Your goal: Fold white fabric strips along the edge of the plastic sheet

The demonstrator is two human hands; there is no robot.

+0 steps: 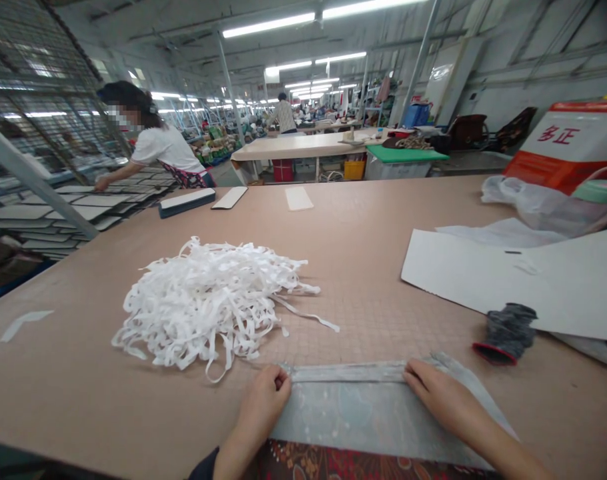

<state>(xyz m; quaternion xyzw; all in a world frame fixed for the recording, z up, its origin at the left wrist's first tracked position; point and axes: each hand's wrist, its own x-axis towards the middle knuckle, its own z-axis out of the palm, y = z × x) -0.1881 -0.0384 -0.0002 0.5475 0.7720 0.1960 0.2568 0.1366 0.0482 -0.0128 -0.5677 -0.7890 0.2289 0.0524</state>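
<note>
At the near edge of the table lies a grey-blue patterned piece of fabric (343, 413), with a folded strip along its far edge. My left hand (263, 397) pinches the left end of that fold. The fold's right end is gripped between the thumb and fingers of my right hand (436, 390), and more fabric spreads beyond that hand. A big tangled heap of white fabric strips (208, 300) sits just past my left hand, a few loose ends trailing to the right.
A dark grey knitted glove (508, 333) and large white card sheets (523, 273) lie on the right of the brown table (363, 247). Behind them stand a plastic bag (523, 200) and an orange-white box (558, 147). A co-worker (158, 147) handles flat panels at the left.
</note>
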